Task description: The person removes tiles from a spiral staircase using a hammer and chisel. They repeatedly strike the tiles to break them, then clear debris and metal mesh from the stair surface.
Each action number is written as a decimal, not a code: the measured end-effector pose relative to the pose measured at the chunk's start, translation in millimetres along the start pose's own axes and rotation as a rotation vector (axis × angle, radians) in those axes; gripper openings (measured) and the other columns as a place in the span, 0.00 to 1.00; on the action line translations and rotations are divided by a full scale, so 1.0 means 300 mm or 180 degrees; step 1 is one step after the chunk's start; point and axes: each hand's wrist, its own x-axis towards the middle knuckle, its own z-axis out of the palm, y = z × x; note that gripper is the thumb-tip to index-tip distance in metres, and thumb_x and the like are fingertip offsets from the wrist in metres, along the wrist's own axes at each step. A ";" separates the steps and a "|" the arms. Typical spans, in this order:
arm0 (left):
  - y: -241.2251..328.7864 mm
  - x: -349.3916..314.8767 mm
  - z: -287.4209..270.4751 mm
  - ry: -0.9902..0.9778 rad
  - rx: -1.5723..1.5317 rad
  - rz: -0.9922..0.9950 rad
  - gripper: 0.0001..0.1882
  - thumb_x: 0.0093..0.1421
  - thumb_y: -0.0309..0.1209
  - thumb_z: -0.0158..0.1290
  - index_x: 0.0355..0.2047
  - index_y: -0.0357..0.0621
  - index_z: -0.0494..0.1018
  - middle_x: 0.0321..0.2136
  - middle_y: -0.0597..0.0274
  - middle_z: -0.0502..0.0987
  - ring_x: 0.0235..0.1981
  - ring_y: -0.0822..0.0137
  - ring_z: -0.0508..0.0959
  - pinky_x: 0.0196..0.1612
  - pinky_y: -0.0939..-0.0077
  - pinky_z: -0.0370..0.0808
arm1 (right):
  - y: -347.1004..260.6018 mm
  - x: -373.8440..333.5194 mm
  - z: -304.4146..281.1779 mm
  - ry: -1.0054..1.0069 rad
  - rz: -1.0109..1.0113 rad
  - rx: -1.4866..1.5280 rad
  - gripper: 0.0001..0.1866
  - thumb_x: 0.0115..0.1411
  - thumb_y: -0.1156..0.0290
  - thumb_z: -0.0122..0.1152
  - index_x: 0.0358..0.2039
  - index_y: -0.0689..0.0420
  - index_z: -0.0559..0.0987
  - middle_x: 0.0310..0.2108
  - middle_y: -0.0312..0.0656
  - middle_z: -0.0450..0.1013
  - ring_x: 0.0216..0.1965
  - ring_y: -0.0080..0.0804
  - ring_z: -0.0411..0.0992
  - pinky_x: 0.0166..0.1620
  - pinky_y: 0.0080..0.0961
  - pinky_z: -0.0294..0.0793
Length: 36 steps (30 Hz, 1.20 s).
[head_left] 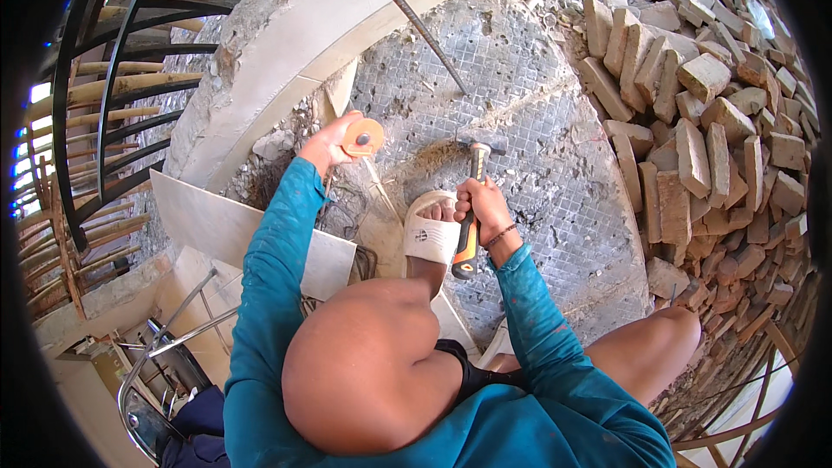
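My left hand (327, 142) is closed around a chisel, whose round orange hand guard (362, 136) faces up with a dark striking end in its middle. The guard hides most of the shaft, and its tip cannot be made out. Below it lie broken mortar and rubble (342, 208) beside a curved tiled edge. My right hand (485, 211) grips a hammer (469, 247) by its black and orange handle. The dark steel hammer head (482, 139) is over the grey, pitted floor (529, 156), to the right of the chisel and apart from it.
A large pile of bricks (693, 156) fills the right side. A steel bar (412, 22) slants in from the top. A loose tile slab (251, 224) lies under my left arm. Dark railings (104, 87) and a metal-framed chair (139, 381) are on the left. My sandalled foot (432, 230) is between my hands.
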 end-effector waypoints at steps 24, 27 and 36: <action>-0.129 0.019 0.303 0.0231 -0.0670 0.0435 0.09 0.63 0.38 0.56 0.39 0.49 0.73 0.37 0.61 0.78 0.33 0.66 0.80 0.33 0.64 0.81 | 0.024 0.024 -0.039 0.0141 -0.0110 -0.0802 0.10 0.59 0.80 0.51 0.35 0.54 0.61 0.20 0.38 0.65 0.14 0.26 0.65 0.16 0.28 0.68; -0.155 0.009 0.301 0.0320 -0.0646 0.0582 0.09 0.63 0.38 0.56 0.37 0.49 0.72 0.33 0.63 0.77 0.29 0.68 0.79 0.29 0.66 0.80 | 0.021 0.021 -0.041 0.0159 -0.0141 -0.0960 0.09 0.59 0.79 0.51 0.35 0.55 0.61 0.20 0.38 0.65 0.15 0.25 0.65 0.16 0.27 0.68; -0.175 0.088 0.179 0.0899 -0.0440 0.1118 0.10 0.62 0.38 0.57 0.33 0.48 0.69 0.26 0.67 0.71 0.26 0.70 0.76 0.22 0.69 0.78 | 0.039 0.025 -0.054 0.0172 -0.0256 -0.1062 0.07 0.60 0.78 0.51 0.35 0.55 0.64 0.21 0.35 0.63 0.15 0.23 0.63 0.17 0.25 0.67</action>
